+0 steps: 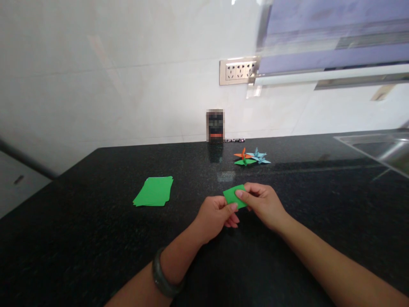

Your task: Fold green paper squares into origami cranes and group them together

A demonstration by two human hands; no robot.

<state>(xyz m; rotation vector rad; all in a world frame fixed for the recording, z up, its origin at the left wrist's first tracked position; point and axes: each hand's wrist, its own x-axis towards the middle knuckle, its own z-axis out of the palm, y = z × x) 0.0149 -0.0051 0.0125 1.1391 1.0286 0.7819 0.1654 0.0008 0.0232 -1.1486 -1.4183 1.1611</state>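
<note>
A small green piece of folded paper (233, 195) is held between both hands above the dark countertop. My left hand (217, 215) pinches its lower left side, thumb on top. At its right side, the thumb and fingers of my right hand (263, 202) grip the same paper. To the left lies a stack of green paper sheets (154, 191), slightly fanned at the corners. Beyond my hands stand several folded paper cranes: an orange crane (243, 154), a green crane (245, 161) and light blue cranes (256, 154), close together.
The black speckled countertop (96, 256) runs back to a pale tiled wall (128, 85). A blurred-out dark upright object (215, 125) leans there, with a beaded string (235, 140) beside it. A metal sink (386, 147) is at the right; a socket panel (238, 71) is above.
</note>
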